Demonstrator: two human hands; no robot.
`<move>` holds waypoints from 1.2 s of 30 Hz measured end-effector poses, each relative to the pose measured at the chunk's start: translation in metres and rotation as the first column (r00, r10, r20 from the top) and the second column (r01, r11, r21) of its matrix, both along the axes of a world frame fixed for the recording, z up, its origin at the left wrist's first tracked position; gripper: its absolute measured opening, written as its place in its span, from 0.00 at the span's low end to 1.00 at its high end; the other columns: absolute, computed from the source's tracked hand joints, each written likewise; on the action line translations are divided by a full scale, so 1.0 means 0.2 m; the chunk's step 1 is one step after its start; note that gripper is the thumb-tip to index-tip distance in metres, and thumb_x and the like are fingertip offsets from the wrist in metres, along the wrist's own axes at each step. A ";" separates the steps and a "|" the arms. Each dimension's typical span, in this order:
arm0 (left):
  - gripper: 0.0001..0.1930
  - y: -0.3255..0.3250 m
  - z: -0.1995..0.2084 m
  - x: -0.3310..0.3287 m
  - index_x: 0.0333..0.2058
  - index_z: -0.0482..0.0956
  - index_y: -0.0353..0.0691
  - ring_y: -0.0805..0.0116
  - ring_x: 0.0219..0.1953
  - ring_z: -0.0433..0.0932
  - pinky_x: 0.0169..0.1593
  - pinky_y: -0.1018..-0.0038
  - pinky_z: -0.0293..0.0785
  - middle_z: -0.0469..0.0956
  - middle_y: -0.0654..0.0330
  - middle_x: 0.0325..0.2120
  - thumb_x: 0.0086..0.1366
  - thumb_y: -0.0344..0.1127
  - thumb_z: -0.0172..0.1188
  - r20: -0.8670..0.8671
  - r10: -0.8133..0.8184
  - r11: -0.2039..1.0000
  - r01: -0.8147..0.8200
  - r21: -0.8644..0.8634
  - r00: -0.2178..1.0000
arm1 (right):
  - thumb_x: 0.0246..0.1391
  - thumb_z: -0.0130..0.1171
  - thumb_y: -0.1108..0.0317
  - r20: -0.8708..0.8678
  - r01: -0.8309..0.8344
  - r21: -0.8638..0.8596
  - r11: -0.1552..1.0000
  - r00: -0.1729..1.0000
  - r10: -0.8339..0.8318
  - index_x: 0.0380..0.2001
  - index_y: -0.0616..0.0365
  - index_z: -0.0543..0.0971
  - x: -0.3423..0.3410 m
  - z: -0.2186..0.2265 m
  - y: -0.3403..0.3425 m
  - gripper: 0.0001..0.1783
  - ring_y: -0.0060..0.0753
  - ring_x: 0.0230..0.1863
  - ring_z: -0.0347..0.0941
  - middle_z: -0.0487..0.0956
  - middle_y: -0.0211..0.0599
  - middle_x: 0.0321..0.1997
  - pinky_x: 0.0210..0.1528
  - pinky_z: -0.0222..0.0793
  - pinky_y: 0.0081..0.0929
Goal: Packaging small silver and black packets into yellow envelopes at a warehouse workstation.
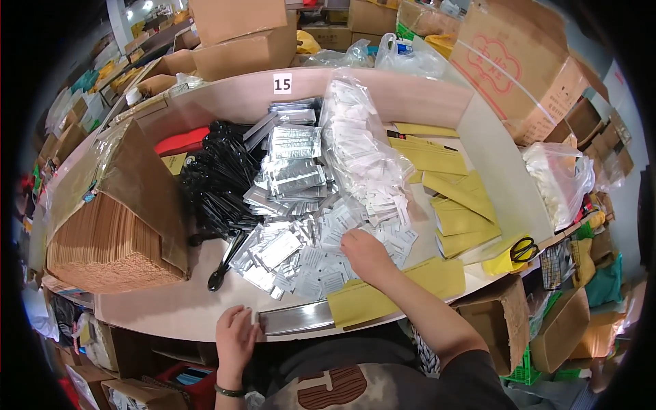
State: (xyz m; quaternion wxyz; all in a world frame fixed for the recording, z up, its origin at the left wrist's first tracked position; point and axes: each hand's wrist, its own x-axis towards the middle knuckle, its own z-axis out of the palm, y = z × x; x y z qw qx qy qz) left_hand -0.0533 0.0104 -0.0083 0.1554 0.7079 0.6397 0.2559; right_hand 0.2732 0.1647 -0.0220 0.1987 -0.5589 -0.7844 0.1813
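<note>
My right hand (pixel 369 257) reaches over the table into a loose heap of small white printed packets (pixel 321 270). Its fingers are closed at the heap's edge, seemingly on one packet; the fingertips are partly hidden. At the table's front edge, my left hand (pixel 236 336) is beside the left end of a shiny metal strip (pixel 295 319), its fingers loosely curled and apart, with nothing visible in them. A yellow envelope (pixel 383 295) lies across the strip's right part, under my right forearm. Behind the heap are stacked silver packets (pixel 295 147) and a clear bag of white packets (pixel 357 137).
Black plastic-wrapped utensils (pixel 219 184) lie left of the packets, one spoon (pixel 222 270) apart. An open carton (pixel 143 184) of brown cardboard sheets stands at left. Yellow envelopes (pixel 465 212) lie at right, near black-handled scissors (pixel 524 250). A raised panel (pixel 403 96) borders the back.
</note>
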 end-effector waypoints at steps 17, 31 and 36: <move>0.14 0.43 0.02 -0.17 0.44 0.78 0.36 0.48 0.48 0.75 0.49 0.62 0.74 0.75 0.50 0.45 0.57 0.27 0.63 0.103 0.253 0.956 -0.265 0.128 0.962 | 0.45 0.61 0.75 -0.120 -0.019 0.265 0.964 0.991 0.052 0.32 0.61 0.76 0.03 0.02 -0.04 0.08 0.50 0.46 0.73 0.76 0.47 0.43 0.47 0.72 0.39; 0.11 0.44 -0.16 -0.26 0.40 0.81 0.40 0.49 0.42 0.76 0.46 0.61 0.73 0.78 0.52 0.36 0.57 0.32 0.64 0.091 0.404 0.896 -0.414 0.161 0.910 | 0.51 0.59 0.77 -0.173 0.071 0.315 0.946 0.985 -0.016 0.33 0.63 0.76 -0.07 0.12 -0.03 0.05 0.39 0.35 0.76 0.76 0.37 0.34 0.37 0.72 0.33; 0.09 0.39 -0.12 -0.26 0.39 0.80 0.37 0.50 0.38 0.78 0.43 0.63 0.74 0.79 0.51 0.34 0.60 0.31 0.63 0.159 0.431 0.869 -0.456 0.191 0.888 | 0.57 0.60 0.76 -0.705 -0.105 -0.574 0.812 0.568 -0.425 0.40 0.62 0.77 -0.08 0.16 0.10 0.07 0.22 0.37 0.75 0.78 0.29 0.36 0.38 0.71 0.23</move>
